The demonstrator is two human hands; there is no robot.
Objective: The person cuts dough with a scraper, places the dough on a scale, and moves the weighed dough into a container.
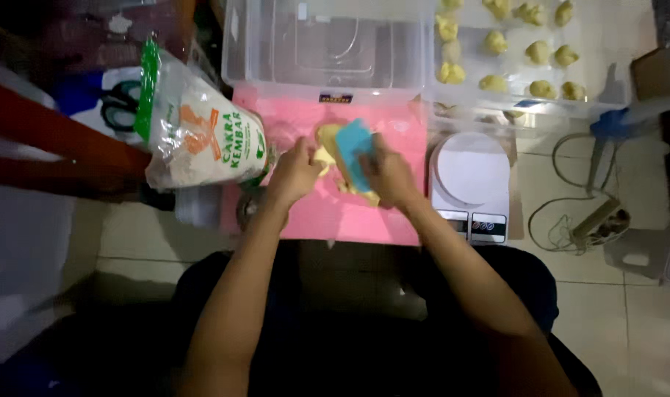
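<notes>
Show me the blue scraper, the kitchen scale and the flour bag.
blue scraper point(355, 151), head view, middle of its blade above the right hand.
kitchen scale point(471, 170), head view, its round white platform.
flour bag point(203, 140), head view, its printed front.

Both hands point(342, 173) on yellow dough point(328, 140), blue scraper point(354, 151), pink mat point(350, 213)

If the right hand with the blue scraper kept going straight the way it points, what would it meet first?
The right hand points up and leftward, scraper leading. Past the dough it already presses, the first thing would probably be the clear plastic tub at the pink mat's far edge; depth is uncertain.
</notes>
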